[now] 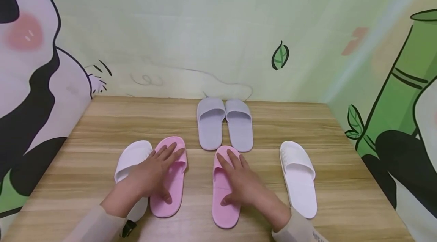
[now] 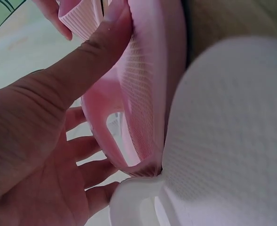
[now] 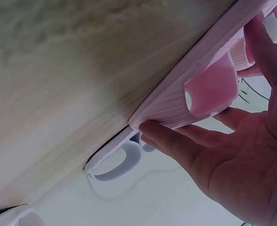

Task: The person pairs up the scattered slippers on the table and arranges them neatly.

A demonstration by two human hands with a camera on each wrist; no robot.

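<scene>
Pink slippers (image 1: 175, 192); one under left fingers (image 1: 175, 154); other under right fingers (image 1: 224, 163)

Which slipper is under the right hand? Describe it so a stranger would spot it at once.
On the wood-grain surface, find the pale grey slippers near the green wall. Just nearer the person is a pink slipper with the right hand resting on it. Unlike the other pink slipper, it has no white slipper right beside it.
</scene>
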